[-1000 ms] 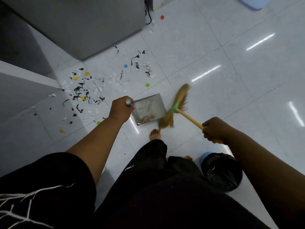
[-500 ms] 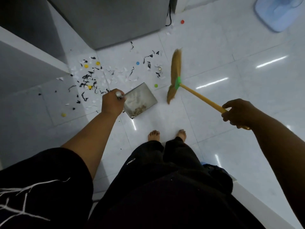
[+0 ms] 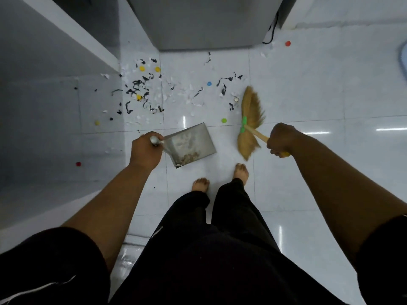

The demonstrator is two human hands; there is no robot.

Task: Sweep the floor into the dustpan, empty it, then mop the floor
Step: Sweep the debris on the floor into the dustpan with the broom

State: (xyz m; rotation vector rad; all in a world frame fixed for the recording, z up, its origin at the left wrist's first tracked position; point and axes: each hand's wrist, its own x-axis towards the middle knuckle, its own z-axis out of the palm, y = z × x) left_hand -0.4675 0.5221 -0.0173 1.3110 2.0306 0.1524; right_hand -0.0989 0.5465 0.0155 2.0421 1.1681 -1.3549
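The left hand (image 3: 144, 151) has its fingers (image 3: 147, 136) clamped on the dustpan (image 3: 193, 139) handle. The pan is tilted, apparently so the crumbs inside sit at its near end. Litter (image 3: 141, 93) lies just ahead of those fingers. The right hand (image 3: 283, 139) grips the broom (image 3: 251, 119) stick, fingers wrapped tight, with the bristles beside the pan. A cabinet edge (image 3: 92, 47) and grey appliance (image 3: 198, 23) hem the litter, and open floor (image 3: 319, 95) lies right of the broom.
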